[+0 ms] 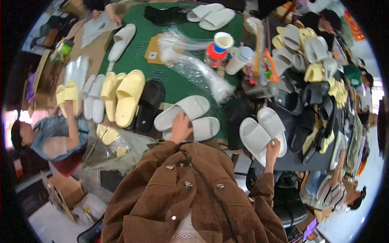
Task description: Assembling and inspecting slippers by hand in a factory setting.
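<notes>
While my left hand presses down on a pair of pale grey foam slides lying on the green mat, fingers spread over the nearer one and touching it rather than closed round it, my right hand grips the heel edge of a second pale grey pair out to my right, thumb and fingers pinched on the sole. I judge these slides light, soft and springy — moulded foam that bends under a thumb and will not break if dropped. The ribbed footbed should give some grip; the smooth strap looks slicker. The best hold, I think, is across the strap arch or pinching both heels together so the pair moves as one.

Room is tight. Just left of the pair under my left hand lie a black slide and yellow slides; beyond it crinkled clear plastic bags trail toward a red-and-white cup. On my right a heaped pile of mixed slides crowds the second pair, which sits near the table's dark edge — a careless pull could tip it off. The freest room is the strip of mat between the two pairs.
</notes>
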Action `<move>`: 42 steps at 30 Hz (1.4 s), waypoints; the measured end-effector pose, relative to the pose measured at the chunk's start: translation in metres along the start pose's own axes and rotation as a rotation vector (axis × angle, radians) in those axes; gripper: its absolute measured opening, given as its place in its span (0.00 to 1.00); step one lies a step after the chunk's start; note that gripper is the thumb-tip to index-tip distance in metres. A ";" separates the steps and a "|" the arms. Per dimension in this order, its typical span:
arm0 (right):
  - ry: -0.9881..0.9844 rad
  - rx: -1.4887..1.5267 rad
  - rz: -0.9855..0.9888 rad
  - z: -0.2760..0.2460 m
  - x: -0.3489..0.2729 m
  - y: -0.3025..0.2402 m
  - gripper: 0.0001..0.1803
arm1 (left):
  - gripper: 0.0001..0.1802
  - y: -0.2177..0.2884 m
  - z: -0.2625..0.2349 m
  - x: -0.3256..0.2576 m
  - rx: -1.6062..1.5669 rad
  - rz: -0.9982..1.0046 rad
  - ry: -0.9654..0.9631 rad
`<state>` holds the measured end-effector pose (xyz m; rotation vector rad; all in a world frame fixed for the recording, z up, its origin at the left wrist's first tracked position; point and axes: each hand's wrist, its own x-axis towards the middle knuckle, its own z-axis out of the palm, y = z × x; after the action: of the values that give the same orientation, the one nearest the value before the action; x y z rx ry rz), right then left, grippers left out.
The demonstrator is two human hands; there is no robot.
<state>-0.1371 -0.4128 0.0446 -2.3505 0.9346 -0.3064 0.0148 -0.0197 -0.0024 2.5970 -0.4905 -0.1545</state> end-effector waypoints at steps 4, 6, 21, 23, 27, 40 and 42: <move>-0.015 -0.242 -0.149 0.002 0.007 0.007 0.15 | 0.20 -0.003 0.018 0.011 0.007 -0.090 0.080; -0.012 -0.256 -0.125 0.004 0.009 0.011 0.17 | 0.17 -0.002 0.016 0.014 0.022 -0.093 0.063; -0.121 -0.122 -0.042 -0.001 0.003 -0.015 0.21 | 0.16 -0.007 -0.078 -0.020 -0.112 -0.134 0.406; -0.106 -0.143 -0.067 -0.002 0.003 -0.017 0.21 | 0.19 -0.006 -0.104 -0.020 -0.135 -0.196 0.498; -0.058 -0.187 -0.098 0.002 0.005 -0.003 0.21 | 0.16 -0.026 -0.175 -0.008 -0.128 -0.295 0.663; -0.064 -0.190 -0.111 0.002 0.007 0.001 0.19 | 0.15 -0.247 -0.258 0.003 0.110 -0.681 0.827; -0.064 -0.166 -0.145 0.011 0.012 0.002 0.18 | 0.17 -0.275 -0.241 -0.010 -0.305 -0.366 1.041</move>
<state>-0.1251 -0.4180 0.0346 -2.5708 0.7871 -0.2165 0.1388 0.3158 0.0743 2.0618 0.3560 0.8831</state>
